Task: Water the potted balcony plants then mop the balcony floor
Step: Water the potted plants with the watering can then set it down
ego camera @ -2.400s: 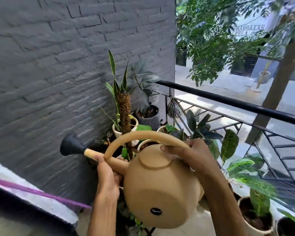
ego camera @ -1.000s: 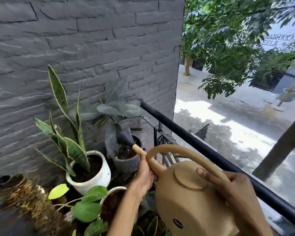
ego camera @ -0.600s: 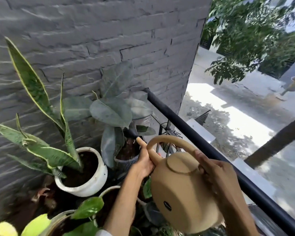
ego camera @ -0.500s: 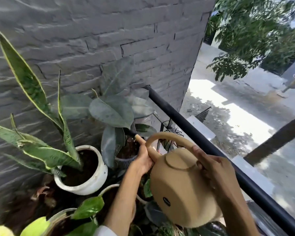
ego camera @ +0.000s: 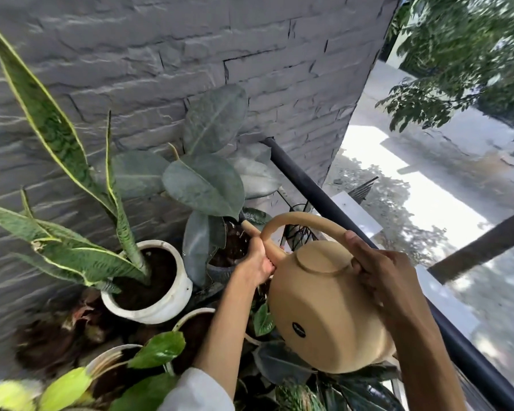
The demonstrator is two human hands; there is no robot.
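Note:
I hold a tan watering can [ego camera: 324, 307] tipped forward over the plants. My right hand [ego camera: 383, 280] grips the rear of its arched handle. My left hand [ego camera: 257, 262] wraps around the base of the spout. The spout tip points into the soil of a dark ribbed pot [ego camera: 229, 253] with a rubber plant [ego camera: 205, 185]; big leaves hide the spout's head. A snake plant [ego camera: 72, 161] in a white pot [ego camera: 161, 304] stands to the left. Smaller pots with light green leaves [ego camera: 158, 348] sit below my left arm.
A grey brick wall [ego camera: 161, 69] rises right behind the pots. A black balcony railing [ego camera: 309, 188] runs diagonally from the wall corner to the lower right, close under my right arm. Beyond it lie a sunlit street and a tree [ego camera: 463, 54].
The view has moved in close to the corner pots. The can travelled from the nearer plants to the rubber plant's pot and is tilted further, spout tip down among the leaves.

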